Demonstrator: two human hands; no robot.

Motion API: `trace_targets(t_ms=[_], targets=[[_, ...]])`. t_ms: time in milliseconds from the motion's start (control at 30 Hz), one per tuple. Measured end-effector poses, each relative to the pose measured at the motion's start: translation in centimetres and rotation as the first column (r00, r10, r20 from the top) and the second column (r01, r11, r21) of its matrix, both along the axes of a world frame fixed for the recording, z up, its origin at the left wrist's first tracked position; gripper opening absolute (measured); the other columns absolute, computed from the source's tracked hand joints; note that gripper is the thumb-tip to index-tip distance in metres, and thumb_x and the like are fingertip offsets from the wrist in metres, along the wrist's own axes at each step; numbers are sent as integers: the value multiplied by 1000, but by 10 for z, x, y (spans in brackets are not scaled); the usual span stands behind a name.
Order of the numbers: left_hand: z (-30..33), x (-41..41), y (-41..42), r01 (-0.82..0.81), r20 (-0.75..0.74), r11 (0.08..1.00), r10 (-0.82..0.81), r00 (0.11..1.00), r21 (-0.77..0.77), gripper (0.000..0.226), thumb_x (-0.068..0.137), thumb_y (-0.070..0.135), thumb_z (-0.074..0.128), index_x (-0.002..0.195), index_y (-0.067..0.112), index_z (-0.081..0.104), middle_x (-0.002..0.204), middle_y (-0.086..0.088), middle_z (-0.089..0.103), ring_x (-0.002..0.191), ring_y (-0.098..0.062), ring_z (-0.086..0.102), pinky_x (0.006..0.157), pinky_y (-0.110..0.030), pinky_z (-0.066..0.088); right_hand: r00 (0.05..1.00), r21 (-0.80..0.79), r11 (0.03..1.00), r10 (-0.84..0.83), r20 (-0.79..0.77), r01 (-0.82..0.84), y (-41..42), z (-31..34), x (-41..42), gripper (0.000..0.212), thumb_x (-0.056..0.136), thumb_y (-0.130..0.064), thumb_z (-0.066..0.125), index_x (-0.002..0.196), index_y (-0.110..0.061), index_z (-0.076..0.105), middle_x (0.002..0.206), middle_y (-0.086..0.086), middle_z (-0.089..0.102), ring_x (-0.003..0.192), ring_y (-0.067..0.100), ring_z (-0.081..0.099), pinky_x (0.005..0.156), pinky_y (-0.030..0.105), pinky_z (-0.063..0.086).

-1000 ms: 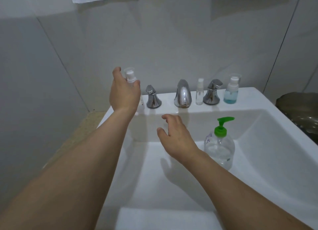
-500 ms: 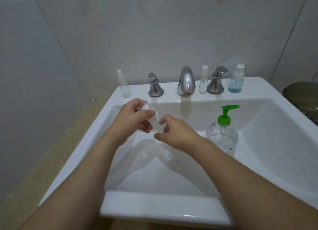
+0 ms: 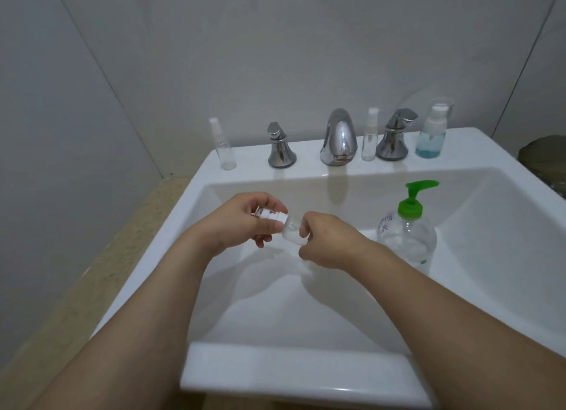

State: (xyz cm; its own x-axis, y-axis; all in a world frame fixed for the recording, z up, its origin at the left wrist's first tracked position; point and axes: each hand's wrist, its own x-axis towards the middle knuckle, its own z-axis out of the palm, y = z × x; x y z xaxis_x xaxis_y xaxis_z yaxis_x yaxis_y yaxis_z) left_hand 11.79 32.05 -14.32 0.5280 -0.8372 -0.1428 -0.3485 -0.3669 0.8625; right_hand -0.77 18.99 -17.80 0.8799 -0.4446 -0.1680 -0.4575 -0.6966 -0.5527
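Head view, looking down at a white sink (image 3: 306, 369).

- Small bottle (image 3: 292, 235): held in the air over the basin, just left of centre. It lies roughly sideways, with its white cap (image 3: 271, 216) towards 10 o'clock and its pale body towards 4 o'clock. It touches neither the basin floor nor the walls.
- Left hand (image 3: 242, 222): fingers curled and grasping the cap end, thumb laid over the top. Most of the cap is covered.
- Right hand (image 3: 330, 241): fingertips pinching the bottle's body from the 3 o'clock side. How the remaining fingers lie cannot be told, as they are turned under the palm.
- The two hands are close, and the bottle is the only thing between them. Both forearms come in from 6 o'clock.

Surroundings, taken from the held bottle:
- Green-pump bottle (image 3: 407, 232) stands upright in the basin at 3 o'clock, clear-bodied and apart from the right hand.
- Along the back ledge at 12 o'clock, left to right: slim clear sprayer (image 3: 224, 147), left tap handle (image 3: 281, 149), chrome spout (image 3: 338, 140), second slim sprayer (image 3: 369, 137), right tap handle (image 3: 393, 141), and blue-liquid bottle (image 3: 432, 135). All are upright.
- The second slim sprayer stands between the spout and the right tap handle, just beside the handle.
- Dark rounded object (image 3: 545, 155) at the frame edge, 2 o'clock; it cannot be identified.
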Motion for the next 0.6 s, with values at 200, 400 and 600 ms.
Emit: trace_targets(t_ms=[200, 400, 600], targets=[[2, 0, 0, 2, -44, 999, 0, 999, 36, 16, 90, 5, 70, 106, 1, 68, 70, -4, 57, 50, -15, 50, 47, -29, 48, 999, -45, 998, 32, -17, -33, -2, -3, 2, 24, 83, -13, 60, 97, -25, 45, 102, -1, 58, 94, 23, 58, 80, 35, 49], [0, -1, -3, -58, -66, 993, 65, 996, 105, 43, 100, 41, 55, 75, 6, 56, 57, -6, 48, 40, -16, 32, 42, -25, 36, 999, -215, 977, 26, 26, -20, 1, 1, 2, 24, 83, -12, 57, 99, -23, 44, 101, -4, 57, 94, 22, 54, 78, 34, 36], [-4, 1, -6, -56, 78, 998, 53, 996, 29, 15, 99, 31, 60, 94, 17, 62, 85, 2, 57, 71, -14, 52, 61, -28, 46, 1000, -185, 983, 4, -14, -6, 1, 3, -1, 24, 82, -11, 56, 101, -22, 45, 104, -2, 57, 98, 23, 55, 78, 32, 38]])
